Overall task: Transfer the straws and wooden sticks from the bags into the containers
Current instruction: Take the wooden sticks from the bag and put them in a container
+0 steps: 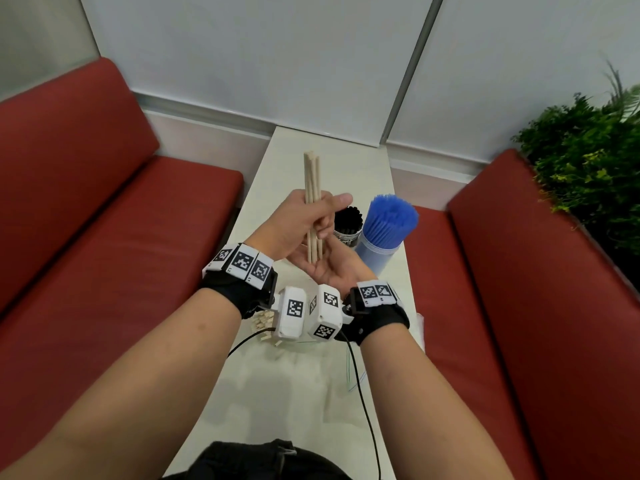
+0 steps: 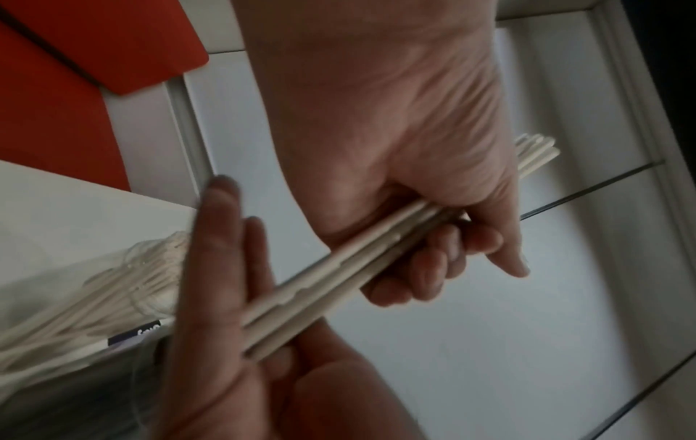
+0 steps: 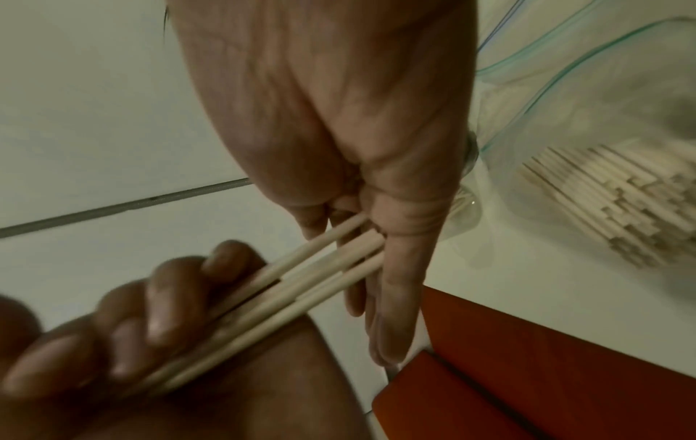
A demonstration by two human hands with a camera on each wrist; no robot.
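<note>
Head view first: the left hand (image 1: 304, 220) has its fingers (image 1: 323, 230) curled round a small bundle of wooden sticks (image 1: 312, 188), thumb clamped across them, bundle held roughly upright above the worktop (image 1: 311, 393). The right hand (image 1: 332, 271) sits underneath, palm up, fingers straight and relaxed, with the bottom ends of the sticks resting on it. Looks to me like squaring-up before the drop.

Tip for doing it well, I'd say: loosen the left grip a touch so the sticks slide down and level on the palm, then re-clamp before moving over the black cup (image 1: 348, 225) just beyond the hands. That cup seems the likely home, since the clear container (image 1: 375, 252) beside it is already packed with blue straws (image 1: 391, 216). Uneven ends might catch the rim.

Counts: the bundle is maybe four or five sticks, hard to be sure with the blur. Two containers. One zip bag (image 3: 587, 125) with plenty more sticks inside lies on the worktop near the wrists; a second bag I can't clearly make out. Straws are too many to count.
</note>
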